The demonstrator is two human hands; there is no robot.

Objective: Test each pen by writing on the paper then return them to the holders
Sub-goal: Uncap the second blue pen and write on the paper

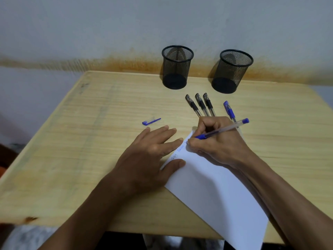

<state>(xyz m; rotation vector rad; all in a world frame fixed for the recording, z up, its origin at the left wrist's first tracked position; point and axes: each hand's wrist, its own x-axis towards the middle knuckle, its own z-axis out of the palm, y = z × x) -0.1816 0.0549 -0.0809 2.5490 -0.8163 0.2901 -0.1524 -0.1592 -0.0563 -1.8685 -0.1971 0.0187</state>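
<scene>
My right hand [218, 141] grips an uncapped blue pen [225, 129], its tip down on the white paper [212, 192] near the sheet's far corner, beside some blue and black scribbles. My left hand [149, 156] lies flat with fingers spread, its thumb and fingertips pressing the paper's left edge. The pen's blue cap [151, 121] lies on the table left of my hands. Three black pens [200, 104] lie side by side beyond my right hand, and a capped blue pen [229, 110] lies to their right. Two black mesh holders [177, 66] [232, 70] stand at the back, both holding no pens.
The wooden table [90, 141] stands against a pale wall with a rusty stain along its base. The paper overhangs the table's near edge at the lower right.
</scene>
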